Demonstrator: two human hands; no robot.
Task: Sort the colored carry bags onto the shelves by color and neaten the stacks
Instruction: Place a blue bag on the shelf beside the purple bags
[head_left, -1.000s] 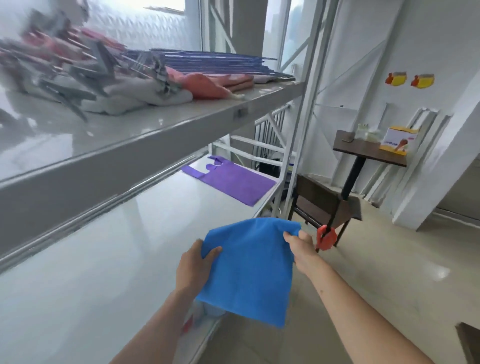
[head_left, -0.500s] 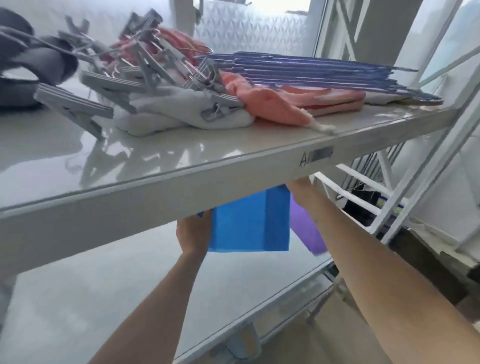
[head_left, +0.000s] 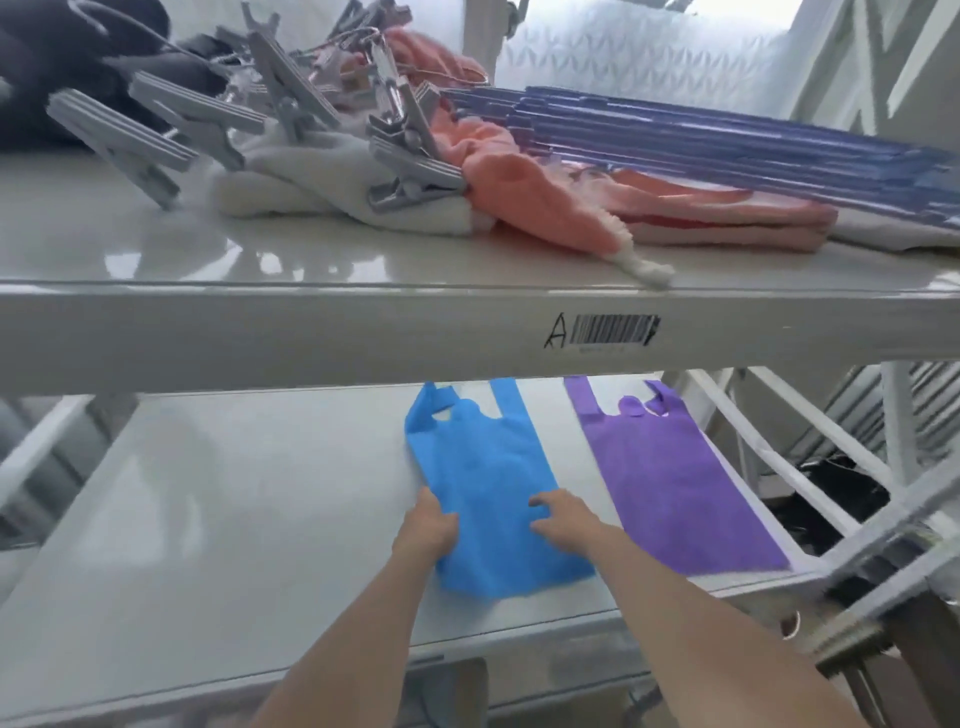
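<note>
On lower shelf (head_left: 260, 519), blue bag (head_left: 488, 499) now flat beside purple bag (head_left: 675, 483); left hand (head_left: 428, 525), right hand (head_left: 563, 519) press it, fingers spread, no longer gripping.

Daylight through a patterned window (head_left: 623, 47) gleams on glossy white shelving (head_left: 311, 343).

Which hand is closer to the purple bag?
Right. The right hand rests on the blue bag beside the purple bag; the left hand is at the blue bag's far edge.

blue bag (head_left: 488, 483) | purple bag (head_left: 670, 488) | grey clips (head_left: 156, 130) | coral cloth (head_left: 519, 192)
</note>
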